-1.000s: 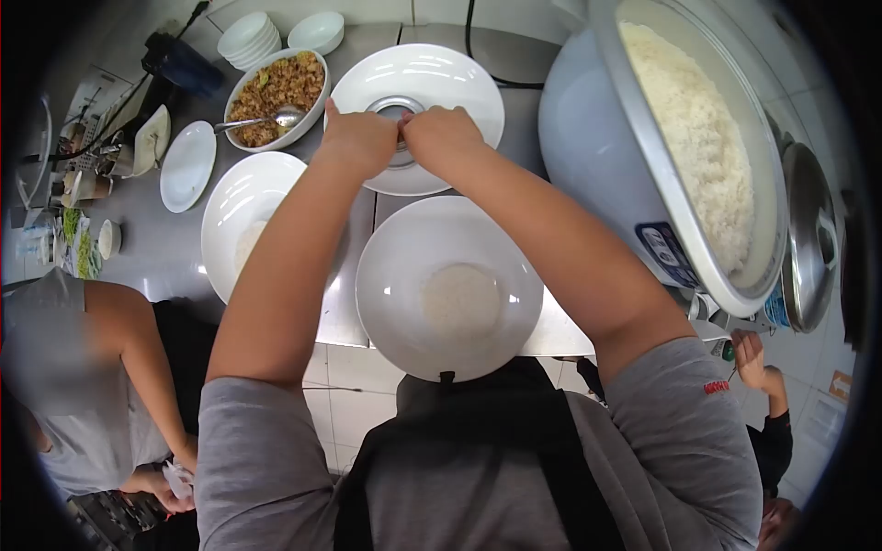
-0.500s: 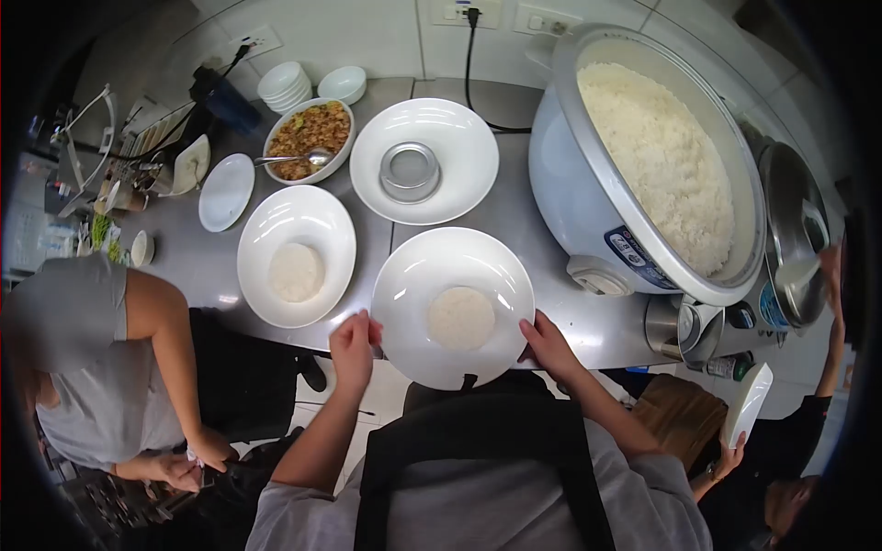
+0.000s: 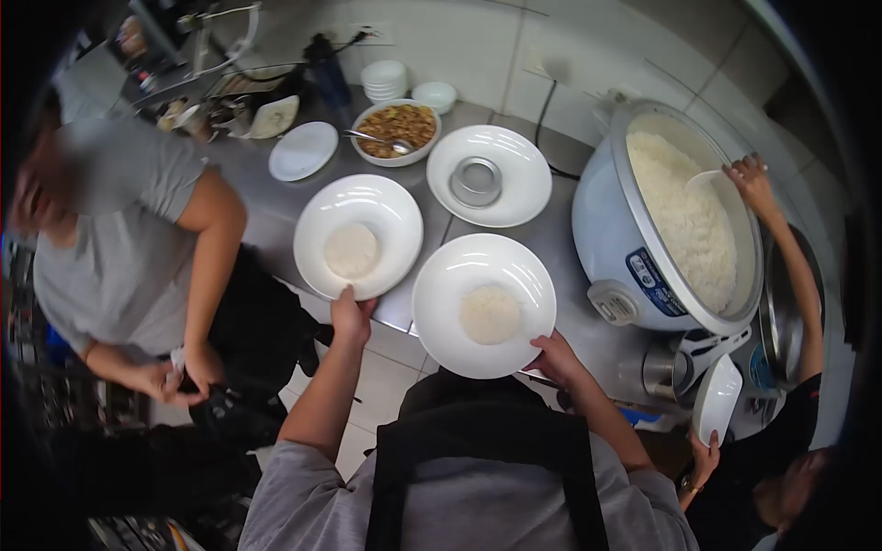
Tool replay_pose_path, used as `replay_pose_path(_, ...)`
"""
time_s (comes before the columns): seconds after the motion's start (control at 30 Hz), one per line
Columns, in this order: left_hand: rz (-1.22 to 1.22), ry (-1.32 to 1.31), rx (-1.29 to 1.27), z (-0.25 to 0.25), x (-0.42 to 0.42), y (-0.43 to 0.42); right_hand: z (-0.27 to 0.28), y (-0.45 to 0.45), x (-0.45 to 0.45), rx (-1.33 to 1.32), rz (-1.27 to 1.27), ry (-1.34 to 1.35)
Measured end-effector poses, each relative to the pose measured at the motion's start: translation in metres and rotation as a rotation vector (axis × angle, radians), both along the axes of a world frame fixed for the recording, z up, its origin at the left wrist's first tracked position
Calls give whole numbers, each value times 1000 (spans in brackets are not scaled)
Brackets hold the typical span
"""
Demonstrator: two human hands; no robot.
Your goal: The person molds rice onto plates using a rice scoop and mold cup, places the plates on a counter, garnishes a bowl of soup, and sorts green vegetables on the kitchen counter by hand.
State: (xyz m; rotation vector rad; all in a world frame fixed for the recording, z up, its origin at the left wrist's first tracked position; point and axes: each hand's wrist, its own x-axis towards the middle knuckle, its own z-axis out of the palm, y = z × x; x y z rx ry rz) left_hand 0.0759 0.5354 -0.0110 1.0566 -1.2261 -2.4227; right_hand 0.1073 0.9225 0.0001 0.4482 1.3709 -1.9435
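The right hand's fingers [image 3: 554,358] pinch the rim of the near bowl [image 3: 441,275]; its rice round [image 3: 491,315] lies inward from them. The left hand's fingers [image 3: 351,317], bent close together, touch the side bowl [image 3: 395,211], its rice disc [image 3: 352,251] just beyond their tips. Past the right fingers, the cooker [image 3: 602,230] bears a blue label [image 3: 654,285], too small to read.

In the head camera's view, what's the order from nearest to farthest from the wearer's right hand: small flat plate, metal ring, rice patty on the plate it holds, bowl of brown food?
From the right hand:
1. Rice patty, just left
2. Metal ring, in the back plate
3. Bowl of brown food, back left
4. Small flat plate, far left
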Motion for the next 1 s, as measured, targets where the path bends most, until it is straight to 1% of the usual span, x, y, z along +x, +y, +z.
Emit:
replay_pose_path(0.03, -44, 54, -6, -11, 21, -4, 0, 1, 0, -47, -24, 12)
replay_pose_path(0.07, -53, -26, -24, 0, 42, 1, -3, 3, -1, -40, -19, 32)
replay_pose_path(0.1, -81, -1, -46, 18, 67, 8, -4, 5, -2, -58, -2, 60)
replay_pose_path(0.17, -130, -89, -53, 31, 119, 15, -6, 10, -4, -122, 48, 101)
replay_pose_path(0.23, -120, -108, 1, 33, 172, 23, -6, 7, -3, -155, 40, 124)
replay_pose_path(0.27, -125, -61, -20, 43, 200, 31, -10, 8, -4, -147, 54, 139)
replay_pose_path(0.3, -144, -84, 21, 53, 229, 37, -15, 11, -6, -137, 64, 151)
replay_pose_path(0.43, -59, -29, 74, 71, 338, 65, -28, 13, -15, -179, 72, 176)
replay_pose_path(0.5, 49, 9, 103, 75, 393, 75, -31, 15, -18, -134, 58, 145)
replay_pose_path(0.53, 112, 18, 98, 87, 419, 79, -39, 17, -24, -185, 49, 131)
replay_pose_path(0.57, 192, 30, 90, 87, 445, 80, -49, 18, -30, -235, 42, 114)
replay_pose_path(0.63, 319, -3, -33, 85, 501, 85, -66, 23, -41, -244, 41, 146)
replay_pose_path(0.67, 398, -63, -87, 87, 531, 87, -78, 29, -45, -236, 138, 202)
replay_pose_path(0.7, 458, -53, -81, 82, 561, 95, -78, 31, -49, -224, 219, 262)
replay_pose_path(0.73, 627, -41, -122, 76, 589, 98, -57, 20, -27, -83, 175, 188)
replay_pose_path(0.77, 788, -28, -170, 68, 618, 99, -25, 7, 14, 54, 121, 116)
replay_pose_path(0.8, 904, -49, -228, 51, 653, 104, -20, -2, 25, 30, 146, 125)
replay_pose_path(0.83, 1003, -66, -292, 35, 686, 109, -24, -2, 35, 99, 261, 170)
replay_pose_path(0.9, 1300, -108, -393, 22, 745, 121, -42, 4, 59, 244, 467, 259)
replay_pose_path(0.93, 1443, -157, -391, 18, 777, 126, -52, -4, 74, 318, 571, 304)
replay_pose_path(0.97, 1587, -213, -376, 12, 808, 134, -51, -18, 101, 302, 571, 305)
replay_pose_path(1.0, 1742, -152, -362, 5, 839, 140, -47, -37, 131, 124, 447, 192)
